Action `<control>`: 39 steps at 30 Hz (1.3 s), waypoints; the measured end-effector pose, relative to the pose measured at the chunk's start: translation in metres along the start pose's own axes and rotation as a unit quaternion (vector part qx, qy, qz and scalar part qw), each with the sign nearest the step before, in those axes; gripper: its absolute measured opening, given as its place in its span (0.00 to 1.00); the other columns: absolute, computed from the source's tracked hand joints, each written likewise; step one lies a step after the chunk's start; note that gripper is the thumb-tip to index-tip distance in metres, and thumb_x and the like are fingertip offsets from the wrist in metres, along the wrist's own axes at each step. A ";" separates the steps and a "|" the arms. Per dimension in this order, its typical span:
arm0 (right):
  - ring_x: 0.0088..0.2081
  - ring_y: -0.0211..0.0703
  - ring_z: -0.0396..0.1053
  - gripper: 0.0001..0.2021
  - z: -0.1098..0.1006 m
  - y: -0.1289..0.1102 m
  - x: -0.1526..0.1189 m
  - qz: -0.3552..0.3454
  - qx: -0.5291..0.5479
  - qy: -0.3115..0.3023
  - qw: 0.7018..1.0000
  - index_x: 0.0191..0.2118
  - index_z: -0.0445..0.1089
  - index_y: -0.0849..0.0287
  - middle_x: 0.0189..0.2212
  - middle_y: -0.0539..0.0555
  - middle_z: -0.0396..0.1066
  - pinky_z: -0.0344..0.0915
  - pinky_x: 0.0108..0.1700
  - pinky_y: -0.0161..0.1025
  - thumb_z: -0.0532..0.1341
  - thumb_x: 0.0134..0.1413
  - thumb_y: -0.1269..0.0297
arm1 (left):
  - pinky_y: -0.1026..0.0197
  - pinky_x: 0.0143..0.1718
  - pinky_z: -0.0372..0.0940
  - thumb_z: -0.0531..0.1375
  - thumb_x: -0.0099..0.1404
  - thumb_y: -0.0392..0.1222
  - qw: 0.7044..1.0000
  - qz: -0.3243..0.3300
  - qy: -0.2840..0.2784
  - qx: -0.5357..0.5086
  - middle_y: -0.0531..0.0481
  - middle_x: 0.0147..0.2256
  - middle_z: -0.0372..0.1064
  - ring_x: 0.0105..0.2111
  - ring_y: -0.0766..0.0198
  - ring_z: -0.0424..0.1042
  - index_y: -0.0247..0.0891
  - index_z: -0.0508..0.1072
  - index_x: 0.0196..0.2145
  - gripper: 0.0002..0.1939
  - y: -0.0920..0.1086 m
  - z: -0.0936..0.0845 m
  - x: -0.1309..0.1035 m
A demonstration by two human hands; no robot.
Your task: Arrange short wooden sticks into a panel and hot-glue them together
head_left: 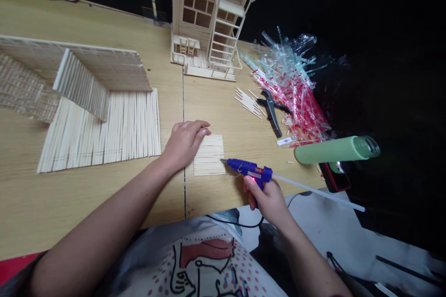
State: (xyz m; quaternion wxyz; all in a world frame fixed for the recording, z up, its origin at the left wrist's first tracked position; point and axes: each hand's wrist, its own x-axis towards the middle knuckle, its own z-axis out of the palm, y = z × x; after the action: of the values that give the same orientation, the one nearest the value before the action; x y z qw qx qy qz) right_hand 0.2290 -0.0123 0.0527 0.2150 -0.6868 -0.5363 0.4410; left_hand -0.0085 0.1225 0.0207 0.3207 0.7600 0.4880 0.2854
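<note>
In my right hand is a blue hot glue gun, its fingers wrapped round the handle. A long clear glue stick sticks out of its back. The metal nozzle points left, over the right edge of a small flat panel of thin wooden sticks lying on the table. My left hand rests at the panel's upper left corner, thumb and fingers close together on its edge. A thin cord runs below the glue gun towards my lap.
A model house of sticks stands at the back. A larger walled stick structure occupies the left. On the right are loose sticks, a black clamp-like tool, crumpled plastic wrappers, a green bottle and a phone.
</note>
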 end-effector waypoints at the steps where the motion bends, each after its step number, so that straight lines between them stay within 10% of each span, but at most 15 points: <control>1: 0.15 0.39 0.63 0.27 0.000 0.000 -0.001 -0.002 -0.004 -0.002 1.000 0.24 0.68 0.58 0.10 0.49 0.64 0.61 0.24 0.35 0.53 0.66 0.41 | 0.48 0.57 0.55 0.47 0.75 0.44 1.000 -0.001 -0.001 -0.001 0.50 0.46 0.78 0.50 0.56 0.72 0.41 0.72 0.50 0.16 0.000 0.000 0.000; 39: 0.16 0.41 0.66 0.25 0.002 0.001 -0.019 0.012 -0.047 0.022 0.999 0.25 0.70 0.57 0.10 0.49 0.65 0.61 0.24 0.36 0.54 0.64 0.42 | 0.47 0.58 0.56 0.47 0.75 0.46 1.000 -0.004 -0.006 0.000 0.50 0.46 0.78 0.51 0.54 0.72 0.41 0.70 0.52 0.17 0.000 0.000 0.000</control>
State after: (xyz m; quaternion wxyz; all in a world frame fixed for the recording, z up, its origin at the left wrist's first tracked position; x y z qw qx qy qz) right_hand 0.2270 -0.0305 0.0579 0.1886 -0.7121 -0.5434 0.4026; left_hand -0.0080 0.1226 0.0209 0.3248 0.7594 0.4895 0.2798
